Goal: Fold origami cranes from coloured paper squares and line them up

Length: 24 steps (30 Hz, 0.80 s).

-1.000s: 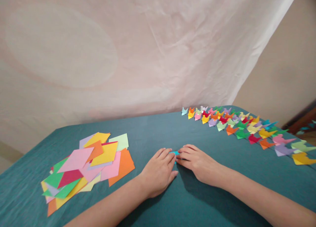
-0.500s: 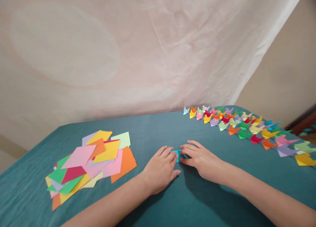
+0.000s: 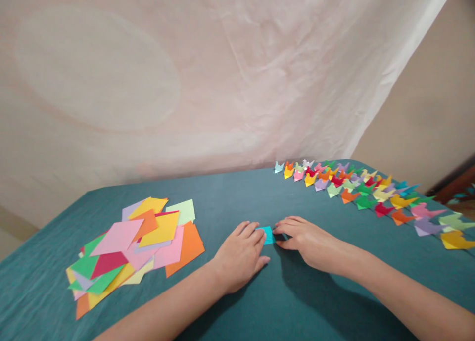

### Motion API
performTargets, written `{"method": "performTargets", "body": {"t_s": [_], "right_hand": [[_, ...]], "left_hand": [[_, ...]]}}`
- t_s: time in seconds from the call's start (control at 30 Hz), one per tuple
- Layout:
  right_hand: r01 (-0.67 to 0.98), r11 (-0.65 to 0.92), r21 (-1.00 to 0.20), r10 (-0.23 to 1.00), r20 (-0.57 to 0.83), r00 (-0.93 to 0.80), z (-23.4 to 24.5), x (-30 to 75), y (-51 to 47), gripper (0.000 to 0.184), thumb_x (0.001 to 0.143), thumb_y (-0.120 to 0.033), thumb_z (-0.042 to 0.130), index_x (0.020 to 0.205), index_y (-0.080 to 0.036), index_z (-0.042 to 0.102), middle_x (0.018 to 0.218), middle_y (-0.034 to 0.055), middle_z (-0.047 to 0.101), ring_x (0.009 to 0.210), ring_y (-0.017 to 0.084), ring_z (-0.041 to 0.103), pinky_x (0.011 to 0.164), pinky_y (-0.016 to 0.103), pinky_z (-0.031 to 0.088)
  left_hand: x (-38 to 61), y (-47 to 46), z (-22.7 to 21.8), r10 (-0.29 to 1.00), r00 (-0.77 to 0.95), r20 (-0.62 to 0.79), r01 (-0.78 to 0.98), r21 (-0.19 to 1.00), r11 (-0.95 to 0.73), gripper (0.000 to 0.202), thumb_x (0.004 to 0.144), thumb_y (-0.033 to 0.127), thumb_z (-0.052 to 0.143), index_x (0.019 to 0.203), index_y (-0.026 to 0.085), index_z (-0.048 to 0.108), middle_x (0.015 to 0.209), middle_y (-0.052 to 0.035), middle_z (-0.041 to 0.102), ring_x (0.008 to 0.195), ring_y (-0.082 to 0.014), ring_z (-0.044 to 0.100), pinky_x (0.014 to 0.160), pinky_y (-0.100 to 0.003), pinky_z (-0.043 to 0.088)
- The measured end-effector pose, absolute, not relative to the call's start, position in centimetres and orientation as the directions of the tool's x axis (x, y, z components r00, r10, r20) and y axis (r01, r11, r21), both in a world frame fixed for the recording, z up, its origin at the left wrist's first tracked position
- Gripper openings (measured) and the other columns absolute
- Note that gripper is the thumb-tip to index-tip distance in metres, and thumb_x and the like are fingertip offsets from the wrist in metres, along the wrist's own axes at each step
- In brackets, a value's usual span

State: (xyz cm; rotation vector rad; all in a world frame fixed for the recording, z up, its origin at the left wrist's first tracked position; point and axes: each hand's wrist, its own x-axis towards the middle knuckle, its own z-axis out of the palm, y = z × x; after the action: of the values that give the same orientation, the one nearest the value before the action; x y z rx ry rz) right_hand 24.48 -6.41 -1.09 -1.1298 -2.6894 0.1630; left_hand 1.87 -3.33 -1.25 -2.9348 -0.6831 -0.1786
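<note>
A small piece of blue folded paper (image 3: 268, 235) lies on the cloth between my two hands. My left hand (image 3: 243, 257) rests palm down with its fingers stretched flat over the paper's left part, hiding that end. At the right edge, my right hand (image 3: 306, 239) has thumb and fingertips drawn together in a pinch on the paper. The visible middle of the paper looks like a plain blue patch; its folds are hard to make out.
On the left spreads a loose pile of coloured paper squares (image 3: 115, 244). Rows of small folded paper birds (image 3: 380, 195) stand along the right side of the dark green cloth-covered table (image 3: 230, 197). A pale curtain (image 3: 222, 83) hangs behind the far edge.
My right hand has shifted slightly right and down. The blue patch between my hands now looks fuller, where a darker gap showed before. My left hand stays nearly in place.
</note>
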Motion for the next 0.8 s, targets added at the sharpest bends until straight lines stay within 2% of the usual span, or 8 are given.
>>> {"method": "performTargets", "body": {"t_s": [0.13, 0.2, 0.3, 0.37, 0.53, 0.8], "right_hand": [[0.67, 0.675, -0.308, 0.735, 0.213, -0.644, -1.7, 24.9, -5.8, 0.039, 0.077, -0.001, 0.042, 0.089, -0.025, 0.071, 0.104, 0.0012, 0.067, 0.101, 0.014, 0.057, 0.1, 0.039, 0.031], [0.693, 0.644, -0.325, 0.765, 0.255, -0.591, -2.0, 24.5, -5.8, 0.04, 0.079, -0.001, 0.04, 0.094, -0.024, 0.069, 0.104, 0.002, 0.067, 0.099, 0.014, 0.057, 0.098, 0.038, 0.033], [0.712, 0.649, -0.269, 0.759, 0.292, -0.582, -2.7, 23.5, -6.1, 0.037, 0.084, -0.006, 0.041, 0.111, -0.022, 0.062, 0.11, 0.0059, 0.064, 0.103, 0.017, 0.054, 0.092, 0.037, 0.039], [0.715, 0.669, -0.202, 0.737, 0.299, -0.606, -3.1, 23.0, -6.4, 0.034, 0.086, -0.01, 0.044, 0.114, -0.02, 0.06, 0.112, 0.008, 0.062, 0.105, 0.019, 0.053, 0.09, 0.038, 0.04], [0.718, 0.69, -0.088, 0.709, 0.281, -0.647, -3.3, 22.7, -6.6, 0.028, 0.087, -0.013, 0.047, 0.112, -0.016, 0.061, 0.11, 0.0109, 0.062, 0.104, 0.021, 0.053, 0.088, 0.038, 0.041], [0.71, 0.698, -0.09, 0.703, 0.272, -0.657, -3.1, 23.1, -6.4, 0.026, 0.089, -0.013, 0.045, 0.105, -0.017, 0.065, 0.111, 0.0101, 0.063, 0.103, 0.02, 0.054, 0.088, 0.036, 0.043]], "left_hand": [[1.9, -3.3, -1.2, 0.43, 0.894, 0.123, 0.442, -0.093, -0.892, 0.047, 0.089, 0.045, 0.042, 0.123, 0.012, 0.048, 0.121, -0.009, 0.055, 0.122, -0.0253, 0.039, 0.105, -0.038, 0.022], [1.9, -3.3, -1.2, 0.43, 0.894, 0.124, 0.442, -0.095, -0.892, 0.047, 0.089, 0.045, 0.042, 0.123, 0.012, 0.048, 0.122, -0.009, 0.055, 0.122, -0.0252, 0.039, 0.106, -0.038, 0.021], [1.9, -3.4, -1.3, 0.432, 0.892, 0.135, 0.446, -0.097, -0.89, 0.047, 0.09, 0.045, 0.041, 0.123, 0.012, 0.048, 0.123, -0.0091, 0.054, 0.123, -0.0249, 0.038, 0.106, -0.038, 0.021], [1.9, -3.4, -1.4, 0.434, 0.89, 0.139, 0.448, -0.096, -0.889, 0.047, 0.09, 0.045, 0.041, 0.123, 0.012, 0.049, 0.122, -0.0093, 0.054, 0.123, -0.0249, 0.038, 0.106, -0.038, 0.021], [2.0, -3.4, -1.4, 0.442, 0.883, 0.156, 0.458, -0.084, -0.885, 0.046, 0.089, 0.045, 0.041, 0.121, 0.013, 0.049, 0.121, -0.0091, 0.055, 0.123, -0.0246, 0.039, 0.105, -0.038, 0.022], [1.6, -3.0, -0.9, 0.444, 0.882, 0.157, 0.457, -0.059, -0.888, 0.042, 0.09, 0.043, 0.042, 0.118, 0.013, 0.052, 0.117, -0.0095, 0.057, 0.122, -0.0238, 0.04, 0.104, -0.038, 0.024]]}}
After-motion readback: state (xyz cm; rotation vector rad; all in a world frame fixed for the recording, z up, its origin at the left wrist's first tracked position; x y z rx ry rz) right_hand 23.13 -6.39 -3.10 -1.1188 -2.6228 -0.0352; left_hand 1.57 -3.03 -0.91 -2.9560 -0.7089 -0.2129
